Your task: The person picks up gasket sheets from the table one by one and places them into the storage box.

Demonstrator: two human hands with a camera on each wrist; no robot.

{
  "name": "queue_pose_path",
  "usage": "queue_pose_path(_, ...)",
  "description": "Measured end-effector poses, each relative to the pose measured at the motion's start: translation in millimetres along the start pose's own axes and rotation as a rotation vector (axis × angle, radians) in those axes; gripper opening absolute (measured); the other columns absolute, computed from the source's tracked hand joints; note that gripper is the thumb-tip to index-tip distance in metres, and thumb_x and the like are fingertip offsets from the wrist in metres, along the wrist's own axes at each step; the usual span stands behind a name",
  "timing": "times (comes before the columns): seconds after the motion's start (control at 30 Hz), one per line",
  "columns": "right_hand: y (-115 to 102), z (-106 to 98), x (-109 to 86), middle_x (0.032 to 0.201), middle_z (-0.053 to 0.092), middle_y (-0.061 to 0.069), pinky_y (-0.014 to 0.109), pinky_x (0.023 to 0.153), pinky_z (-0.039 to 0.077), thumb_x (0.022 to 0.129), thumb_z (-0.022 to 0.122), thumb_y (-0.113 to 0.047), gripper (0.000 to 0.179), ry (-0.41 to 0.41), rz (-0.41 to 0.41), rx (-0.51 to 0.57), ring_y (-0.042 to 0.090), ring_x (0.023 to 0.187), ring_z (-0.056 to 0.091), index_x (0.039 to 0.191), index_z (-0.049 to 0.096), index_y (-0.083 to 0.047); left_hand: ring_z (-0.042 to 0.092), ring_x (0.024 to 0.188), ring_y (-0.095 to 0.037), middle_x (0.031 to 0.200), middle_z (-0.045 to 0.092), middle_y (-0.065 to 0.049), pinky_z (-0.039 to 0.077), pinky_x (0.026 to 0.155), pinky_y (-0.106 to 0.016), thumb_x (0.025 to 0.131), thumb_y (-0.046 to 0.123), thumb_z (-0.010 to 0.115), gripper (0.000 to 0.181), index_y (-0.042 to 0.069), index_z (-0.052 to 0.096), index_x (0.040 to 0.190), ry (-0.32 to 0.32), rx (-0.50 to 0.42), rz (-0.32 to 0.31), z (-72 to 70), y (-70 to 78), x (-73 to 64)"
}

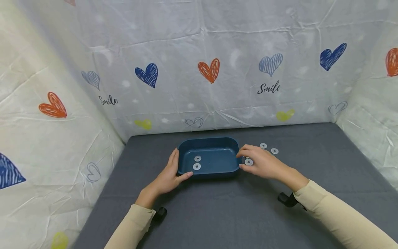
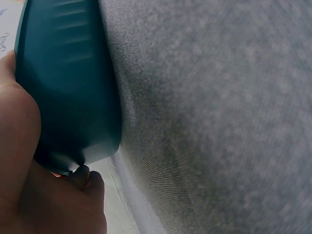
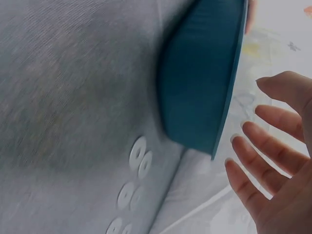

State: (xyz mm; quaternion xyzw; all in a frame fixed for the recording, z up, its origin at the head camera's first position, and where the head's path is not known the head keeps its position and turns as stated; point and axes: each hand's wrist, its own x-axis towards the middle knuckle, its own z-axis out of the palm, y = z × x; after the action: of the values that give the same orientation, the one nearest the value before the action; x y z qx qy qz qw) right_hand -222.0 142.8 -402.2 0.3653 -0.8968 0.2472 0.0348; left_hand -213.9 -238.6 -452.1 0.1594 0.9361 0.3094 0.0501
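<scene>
from far off, i judge the work to be part way along. two white washers (image 1: 197, 169) lie flat in the teal tray (image 1: 219, 160), close together near its left end, so that bit looks done. the tray sits flat on the gray table (image 1: 211, 214), close to the far edge.

more loose washers (image 1: 261, 146) lie on the table, past the tray's right end and near the far edge. from the head view i see two beyond the right hand (image 1: 259, 162) and at least one more between its thumb and fingers, down on the table. the right wrist view shows them in pairs, but some are faint, so i cannot count what is left.

the right hand is half open, with its fingers a bit bent and spread, and i see nothing in its hold. i cannot tell if its tips touch the tray's right rim. the left hand (image 1: 168, 178) holds the tray at its near left corner, thumb on the front rim and fingers round the left end.
</scene>
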Motion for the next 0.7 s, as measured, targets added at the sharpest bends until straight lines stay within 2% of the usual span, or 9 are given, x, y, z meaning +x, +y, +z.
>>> queue_pose_path(0.23, 15.3, -13.3, -17.4, 0.12, 0.066, 0.0, 0.04, 0.083, 0.053, 0.094, 0.077, -0.018, 0.027, 0.052, 0.021, 0.028, 0.015, 0.1, 0.063, 0.12, 0.072, -0.013, 0.006, 0.155, -0.041, 0.169, -0.012, -0.021, 0.021, 0.12, -0.06, 0.097, 0.05, 0.067, 0.111, 0.001, -0.008, 0.162, -0.002, -0.005, -0.001, -0.2, 1.6, -0.9)
queue_pose_path(0.47, 38.0, -25.4, -37.3, 0.119, 0.067, 0.005, 0.048, 0.085, 0.055, 0.092, 0.078, -0.013, 0.028, 0.098, 0.101, 0.054, 0.026, 0.106, 0.066, 0.119, 0.072, -0.01, 0.006, 0.156, -0.04, 0.169, -0.012, -0.021, 0.021, 0.12, -0.059, 0.096, 0.058, 0.064, 0.114, 0.001, -0.009, 0.162, -0.009, 0.005, -0.001, 0.7, 0.7, -1.5)
queue_pose_path(0.7, 58.4, -36.0, -49.5, 0.12, 0.066, 0.008, 0.05, 0.086, 0.052, 0.091, 0.077, -0.011, 0.029, 0.135, 0.146, -0.002, 0.032, 0.107, 0.064, 0.12, 0.071, -0.007, 0.007, 0.156, -0.04, 0.169, -0.012, -0.02, 0.021, 0.12, -0.059, 0.096, 0.06, 0.063, 0.114, 0.001, -0.008, 0.162, -0.011, 0.005, -0.012, -0.8, 1.5, -2.3)
